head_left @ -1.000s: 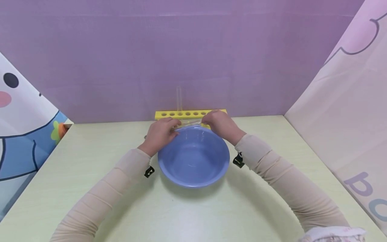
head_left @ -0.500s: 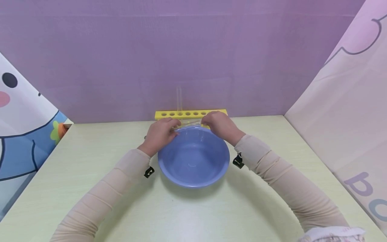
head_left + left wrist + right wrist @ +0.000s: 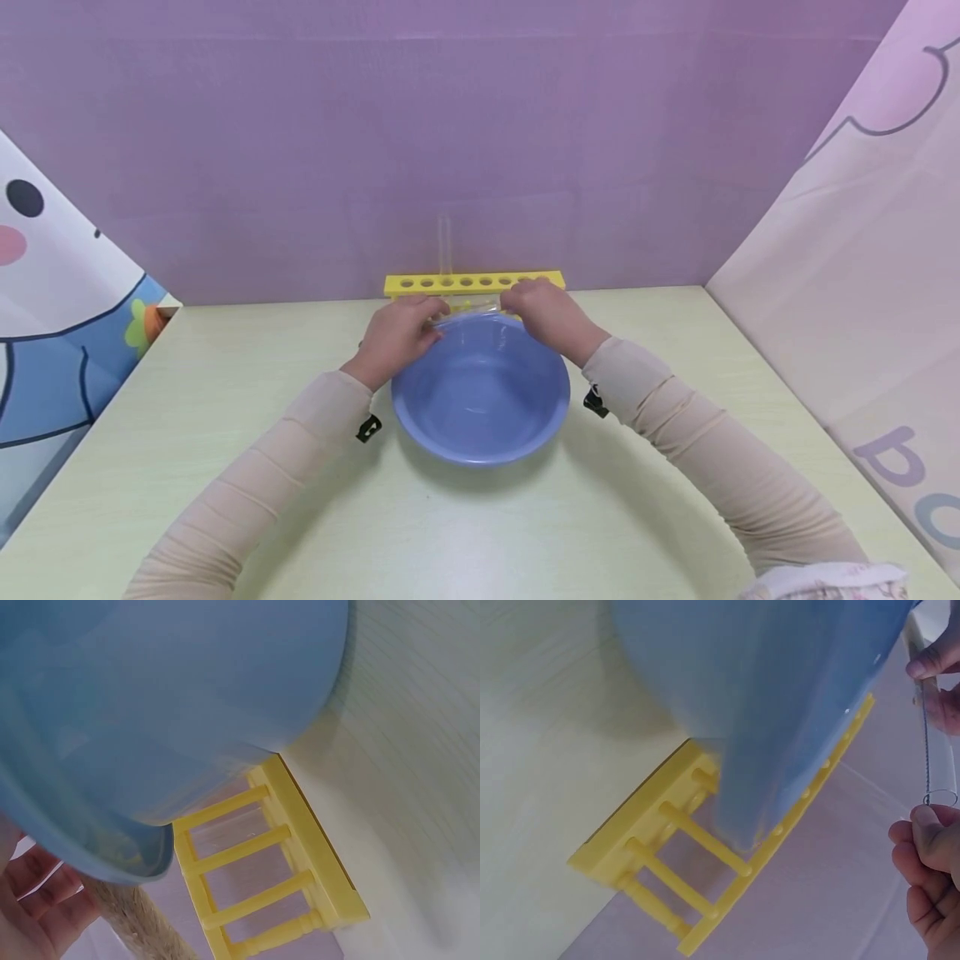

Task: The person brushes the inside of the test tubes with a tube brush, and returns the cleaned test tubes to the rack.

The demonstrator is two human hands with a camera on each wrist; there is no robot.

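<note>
Together, left hand (image 3: 393,337) grips a clear test tube (image 3: 943,757) and right hand (image 3: 551,317) pinches the twisted-wire handle of a bristled test-tube brush (image 3: 135,915) inside it, at the blue basin's (image 3: 480,392) far rim, before a yellow test-tube rack (image 3: 476,283).

A purple backdrop (image 3: 480,125) rises straight behind the table (image 3: 480,550), with a faint crease running across it near the top. The tabletop is pale yellowish green with a light grain, and it shines near the front. Over on the left I see a printed panel (image 3: 52,275): a white cartoon face with a dark oval eye (image 3: 26,198) and a pink cheek (image 3: 11,244), blue below, beside a green flower (image 3: 138,327). The right-hand panel (image 3: 847,292) is pale pink, with a grey-outlined pink shape (image 3: 900,92) up high and a purple letter (image 3: 896,457) low down.
</note>
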